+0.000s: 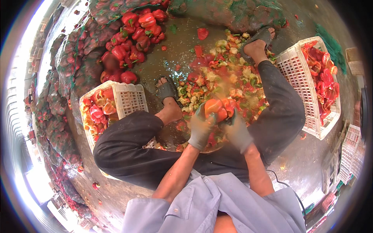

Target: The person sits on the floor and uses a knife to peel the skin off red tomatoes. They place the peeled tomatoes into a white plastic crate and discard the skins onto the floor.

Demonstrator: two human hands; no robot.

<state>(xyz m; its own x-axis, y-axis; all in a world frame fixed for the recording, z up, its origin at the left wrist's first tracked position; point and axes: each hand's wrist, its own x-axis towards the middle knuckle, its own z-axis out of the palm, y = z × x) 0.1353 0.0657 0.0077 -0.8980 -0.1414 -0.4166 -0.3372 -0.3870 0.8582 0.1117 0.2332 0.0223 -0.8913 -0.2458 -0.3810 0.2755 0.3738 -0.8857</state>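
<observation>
Both my hands wear grey work gloves with darker fingers and meet in front of my lap. My left hand (202, 126) grips the left side of a red-orange bell pepper (214, 107), which looks split or deeply lobed. Against its right side my right hand (237, 129) is closed; whether it also holds a tool is hidden. Beneath the hands, between my feet, lies a heap of pepper cores and scraps (215, 77), pale, green and red. Whole red peppers (140, 32) are piled at the upper left. A blurred spot veils part of the view.
A white plastic crate (131, 97) of pepper pieces stands by my left knee, another crate (294, 84) by my right leg. Net sacks of peppers (93, 55) line the left, and a green net sack (230, 14) lies ahead. A black cable (288, 189) runs beside my right hip.
</observation>
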